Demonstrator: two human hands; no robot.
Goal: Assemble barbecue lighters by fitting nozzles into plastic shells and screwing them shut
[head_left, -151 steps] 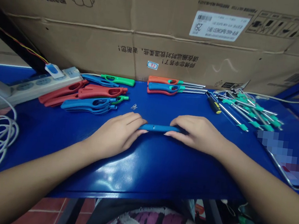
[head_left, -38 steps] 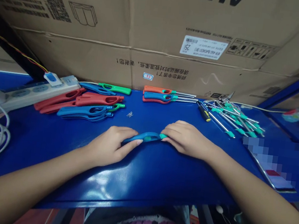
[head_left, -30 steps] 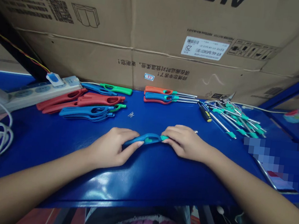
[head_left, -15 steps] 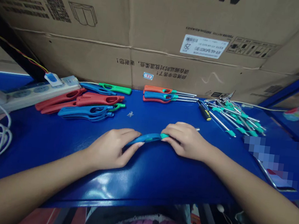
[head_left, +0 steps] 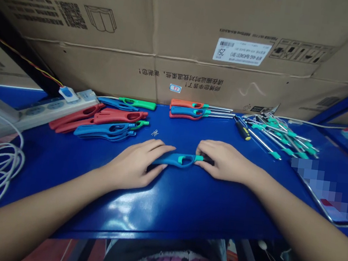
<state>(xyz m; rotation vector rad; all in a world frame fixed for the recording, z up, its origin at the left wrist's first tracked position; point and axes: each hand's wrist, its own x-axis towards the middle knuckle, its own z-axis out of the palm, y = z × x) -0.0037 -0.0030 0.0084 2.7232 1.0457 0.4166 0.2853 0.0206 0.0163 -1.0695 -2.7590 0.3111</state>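
Note:
A blue gas lighter (head_left: 175, 159) with a teal trigger lies level between my hands, low over the blue table. My left hand (head_left: 140, 162) grips the handle end, thumb in front and fingers behind. At the other end my right hand (head_left: 219, 159) pinches the teal collar, and its fingers hide the rod. Several tiny metal screws (head_left: 154, 133) lie loose just behind the lighter. Farther back sit lighters with metal rods, an orange one (head_left: 183, 103) and blue and red ones beside it. A black and yellow screwdriver (head_left: 243, 130) rests to their right.
Red handle shells (head_left: 120, 116) and blue ones (head_left: 105, 132) are heaped at left, by a white power strip (head_left: 37, 109) and coiled white cable (head_left: 1, 168). Teal-tipped metal rods (head_left: 281, 135) pile up at right, near a phone-like slab (head_left: 327, 200). A cardboard box (head_left: 105, 67) stands behind.
The lighter has turned so its flat side with the trigger opening faces up more. Both hands keep hold of it. The whole view has shifted slightly.

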